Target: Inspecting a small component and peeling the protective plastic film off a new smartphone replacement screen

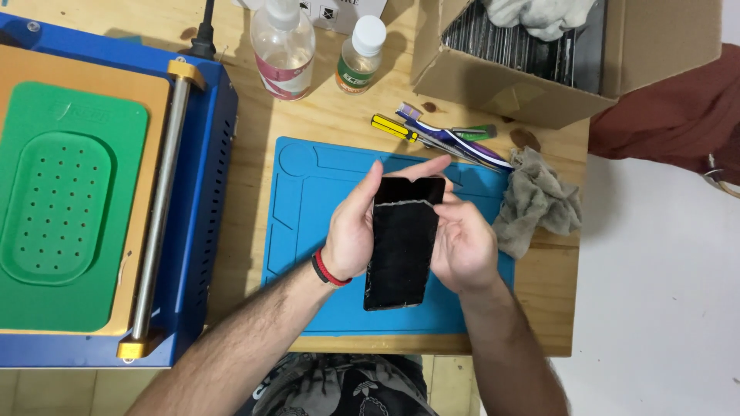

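Observation:
A black phone screen panel (pixel 399 246) with a pale ragged film edge near its top is held upright over a blue silicone work mat (pixel 308 192). My left hand (pixel 356 223) grips its left edge, fingers reaching over the top. My right hand (pixel 461 243) holds the right edge, thumb and fingertips pressed near the upper right corner by the film line. A red and black band circles my left wrist.
A blue machine (pixel 202 192) with a green perforated pad (pixel 62 208) fills the left. Two bottles (pixel 284 48) (pixel 360 55) stand at the back. Tools including a yellow-handled screwdriver (pixel 395 127), a grey rag (pixel 536 202) and an open cardboard box (pixel 532 54) lie right.

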